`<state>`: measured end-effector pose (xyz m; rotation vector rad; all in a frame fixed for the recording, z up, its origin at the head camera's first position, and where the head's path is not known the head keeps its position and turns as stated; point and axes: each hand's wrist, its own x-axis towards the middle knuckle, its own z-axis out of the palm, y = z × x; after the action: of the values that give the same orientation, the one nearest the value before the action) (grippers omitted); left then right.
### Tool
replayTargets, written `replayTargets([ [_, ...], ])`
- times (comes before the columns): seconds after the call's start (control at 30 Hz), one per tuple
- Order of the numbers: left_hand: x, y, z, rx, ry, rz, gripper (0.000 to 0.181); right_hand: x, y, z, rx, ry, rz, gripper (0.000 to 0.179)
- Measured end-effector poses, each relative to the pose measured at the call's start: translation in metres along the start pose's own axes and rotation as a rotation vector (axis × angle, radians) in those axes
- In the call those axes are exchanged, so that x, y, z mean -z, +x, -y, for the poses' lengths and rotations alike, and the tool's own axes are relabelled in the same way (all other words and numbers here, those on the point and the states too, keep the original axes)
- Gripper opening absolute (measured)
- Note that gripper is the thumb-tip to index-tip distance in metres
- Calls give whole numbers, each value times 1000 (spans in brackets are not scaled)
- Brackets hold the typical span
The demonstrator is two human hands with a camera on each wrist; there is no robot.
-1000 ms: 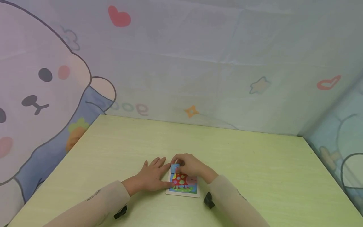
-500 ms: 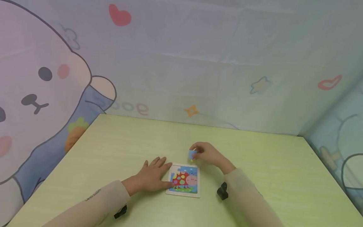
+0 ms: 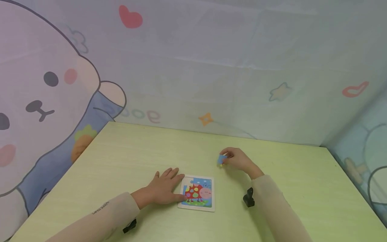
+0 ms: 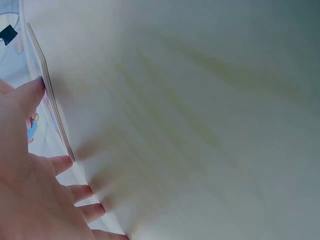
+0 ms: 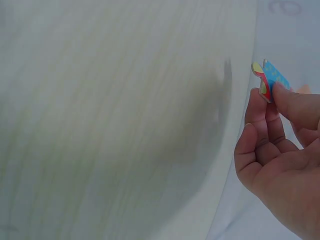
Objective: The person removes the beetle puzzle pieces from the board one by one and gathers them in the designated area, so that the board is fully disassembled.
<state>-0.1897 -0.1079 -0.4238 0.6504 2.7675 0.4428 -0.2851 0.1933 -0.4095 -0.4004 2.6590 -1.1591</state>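
A small square ladybug jigsaw puzzle in a pale wooden frame [image 3: 197, 209] lies flat on the table. A pale bare patch shows at its upper left corner. My left hand [image 3: 161, 190] lies along its left side, fingers spread, thumb on the frame. In the left wrist view, the left hand [image 4: 37, 170] has its fingertips on the table and its thumb at the board's edge [image 4: 55, 107]. Off the table, beyond the frame to the right, my right hand [image 3: 240, 159] pinches a blue puzzle piece [image 3: 222, 159]. The right wrist view shows red and yellow on the puzzle piece [image 5: 275, 77] too.
The pale green table [image 3: 145, 144] reaches back to a cloth backdrop [image 3: 193, 67] printed with a bear, hearts and stars. Black clips [image 3: 249, 197] hang at both wrists, below the light sleeves [image 3: 276, 205].
My right hand has lifted the blue puzzle piece off the frame's upper left corner and carried it right and away from me. The left hand has stayed in place.
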Motion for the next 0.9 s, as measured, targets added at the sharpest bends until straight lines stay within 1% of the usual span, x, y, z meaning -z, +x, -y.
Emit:
replayTargets([
  [0.2,0,-1,0,5,-5,0,80,6,1,-10,-38,-12,-5,22],
  [0.43,-1,0,0,3,4,-1,80,8,1,-18,-92,-32,-15,24],
  [0.7,0,0,-1,8,1,6,80,6,3,-23,-74,-99,-32,26],
  [0.9,-1,1,1,9,7,9,80,4,7,-28,-85,-122,-27,26],
])
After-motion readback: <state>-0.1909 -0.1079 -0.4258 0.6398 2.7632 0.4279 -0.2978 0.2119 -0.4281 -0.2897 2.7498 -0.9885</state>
